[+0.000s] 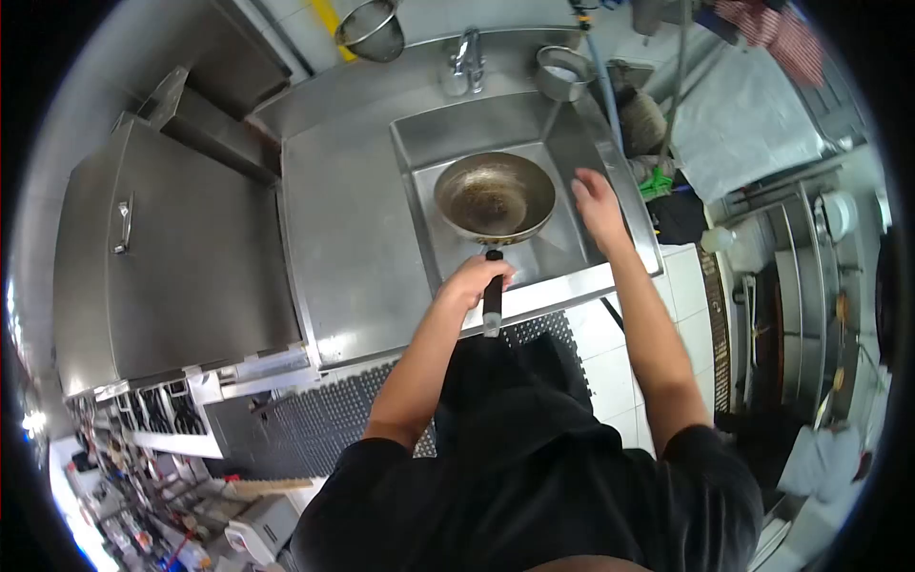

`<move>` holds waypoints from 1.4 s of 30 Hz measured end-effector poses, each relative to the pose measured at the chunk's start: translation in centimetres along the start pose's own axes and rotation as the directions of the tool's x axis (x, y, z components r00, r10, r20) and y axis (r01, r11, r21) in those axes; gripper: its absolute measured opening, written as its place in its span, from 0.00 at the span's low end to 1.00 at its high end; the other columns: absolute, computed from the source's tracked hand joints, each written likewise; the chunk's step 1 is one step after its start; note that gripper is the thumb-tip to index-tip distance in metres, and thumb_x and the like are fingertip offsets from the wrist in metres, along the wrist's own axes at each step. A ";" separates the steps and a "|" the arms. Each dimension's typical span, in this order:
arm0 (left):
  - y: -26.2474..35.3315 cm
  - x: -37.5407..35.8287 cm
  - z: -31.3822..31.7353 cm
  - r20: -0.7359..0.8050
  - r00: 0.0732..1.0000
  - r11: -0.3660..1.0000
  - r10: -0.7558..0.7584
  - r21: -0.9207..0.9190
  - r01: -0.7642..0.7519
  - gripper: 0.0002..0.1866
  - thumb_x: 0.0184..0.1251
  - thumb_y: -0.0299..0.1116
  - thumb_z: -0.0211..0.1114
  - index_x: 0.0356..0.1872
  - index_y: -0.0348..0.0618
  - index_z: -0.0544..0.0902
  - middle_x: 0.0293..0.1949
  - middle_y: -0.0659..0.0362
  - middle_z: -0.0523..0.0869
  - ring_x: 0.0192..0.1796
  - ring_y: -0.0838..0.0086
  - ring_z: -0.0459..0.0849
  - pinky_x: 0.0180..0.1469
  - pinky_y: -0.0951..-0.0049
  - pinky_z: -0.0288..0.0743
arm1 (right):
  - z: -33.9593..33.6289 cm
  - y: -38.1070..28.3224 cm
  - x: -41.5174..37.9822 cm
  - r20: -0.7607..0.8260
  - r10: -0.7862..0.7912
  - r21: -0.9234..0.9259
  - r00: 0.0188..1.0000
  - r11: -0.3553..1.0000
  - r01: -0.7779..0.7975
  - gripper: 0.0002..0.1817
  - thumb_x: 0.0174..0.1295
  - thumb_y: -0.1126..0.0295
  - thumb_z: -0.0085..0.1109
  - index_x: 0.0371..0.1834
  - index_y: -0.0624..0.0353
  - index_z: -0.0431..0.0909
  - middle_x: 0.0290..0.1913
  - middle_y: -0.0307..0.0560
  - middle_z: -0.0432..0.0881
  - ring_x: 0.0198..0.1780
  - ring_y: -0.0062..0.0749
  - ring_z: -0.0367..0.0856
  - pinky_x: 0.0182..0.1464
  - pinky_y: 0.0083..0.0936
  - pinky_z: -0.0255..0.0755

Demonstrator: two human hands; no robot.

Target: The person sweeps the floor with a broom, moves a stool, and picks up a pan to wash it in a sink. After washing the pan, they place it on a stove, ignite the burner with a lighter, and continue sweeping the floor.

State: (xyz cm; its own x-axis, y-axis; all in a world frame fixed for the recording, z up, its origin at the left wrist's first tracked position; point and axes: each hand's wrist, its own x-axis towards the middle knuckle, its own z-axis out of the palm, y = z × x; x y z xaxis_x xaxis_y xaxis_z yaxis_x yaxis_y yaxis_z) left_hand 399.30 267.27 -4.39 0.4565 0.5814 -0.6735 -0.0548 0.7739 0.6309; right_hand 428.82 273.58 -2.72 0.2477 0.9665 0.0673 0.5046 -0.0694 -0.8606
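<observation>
A round metal pan [495, 195] with a dark, stained inside hangs over the steel sink [562, 143]. My left hand [474, 279] is shut on its black handle [493, 297] at the sink's front edge. My right hand [599, 202] reaches into the sink just right of the pan's rim, fingers spread and holding nothing. I cannot tell whether it touches the sink wall.
A faucet [465, 59] stands behind the sink, a small metal pot [562, 73] on its back right corner, a strainer [372, 29] further back. Steel counter [343, 229] lies left of the sink, a lidded steel cabinet [162, 257] beyond it. Black floor mats [315, 410] below.
</observation>
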 end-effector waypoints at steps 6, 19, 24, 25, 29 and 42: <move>0.3 7.8 -1.3 -0.099 0.995 0.995 -0.023 0.098 0.032 0.10 0.52 0.32 0.73 0.30 0.36 0.84 0.27 0.57 0.84 0.29 0.73 0.81 0.32 0.71 0.74 | 9.3 -3.1 22.5 0.175 -0.357 -0.347 0.918 0.850 0.397 0.27 0.69 0.63 0.55 0.69 0.61 0.71 0.66 0.66 0.74 0.70 0.61 0.71 0.70 0.49 0.69; -0.7 17.1 -8.0 -0.031 0.995 0.968 -0.095 0.231 0.100 0.09 0.53 0.32 0.72 0.30 0.40 0.83 0.25 0.62 0.82 0.29 0.77 0.79 0.34 0.73 0.69 | 15.7 -2.4 36.2 0.425 -0.598 -0.712 0.679 0.243 0.659 0.23 0.71 0.67 0.50 0.69 0.51 0.72 0.58 0.47 0.83 0.55 0.50 0.86 0.54 0.44 0.83; -4.0 19.7 -11.6 -0.069 0.983 0.960 -0.168 0.214 0.179 0.16 0.52 0.35 0.77 0.39 0.41 0.84 0.32 0.61 0.85 0.34 0.76 0.82 0.38 0.73 0.76 | 17.2 -3.7 37.6 0.548 -0.415 -0.700 0.726 0.247 0.670 0.32 0.68 0.63 0.61 0.74 0.59 0.65 0.63 0.56 0.80 0.58 0.53 0.84 0.57 0.41 0.82; -4.1 19.6 -11.5 -0.085 0.981 0.963 -0.173 0.194 0.186 0.15 0.53 0.34 0.77 0.40 0.40 0.84 0.32 0.61 0.85 0.33 0.77 0.82 0.38 0.74 0.75 | 17.7 -4.0 37.9 0.574 -0.312 -0.720 0.757 0.248 0.648 0.39 0.67 0.60 0.67 0.78 0.61 0.61 0.67 0.59 0.78 0.60 0.54 0.83 0.60 0.40 0.80; -5.4 19.8 -12.1 -0.160 0.975 0.975 -0.156 0.134 0.178 0.14 0.56 0.35 0.77 0.40 0.40 0.85 0.32 0.62 0.85 0.34 0.77 0.81 0.40 0.74 0.73 | 18.5 -1.2 37.8 0.534 -0.427 -0.751 0.730 0.158 0.642 0.20 0.69 0.70 0.51 0.63 0.60 0.73 0.56 0.52 0.83 0.54 0.51 0.87 0.50 0.44 0.86; -5.7 22.2 -13.1 -0.608 0.759 0.599 -0.233 0.525 0.605 0.26 0.58 0.50 0.73 0.50 0.39 0.87 0.50 0.45 0.89 0.54 0.54 0.88 0.55 0.58 0.80 | 16.3 0.5 33.3 0.528 -0.315 -0.773 0.789 0.207 0.600 0.30 0.71 0.63 0.53 0.75 0.62 0.66 0.63 0.57 0.79 0.59 0.55 0.83 0.56 0.47 0.81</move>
State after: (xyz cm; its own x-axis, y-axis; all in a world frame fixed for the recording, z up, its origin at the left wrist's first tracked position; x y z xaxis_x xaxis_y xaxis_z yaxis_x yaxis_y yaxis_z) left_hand 398.16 279.09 -27.99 -0.1812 0.4133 -0.8924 0.7094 0.6833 0.1724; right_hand 423.85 309.77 -9.15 -0.3998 0.9148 0.0574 0.8925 0.3742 0.2520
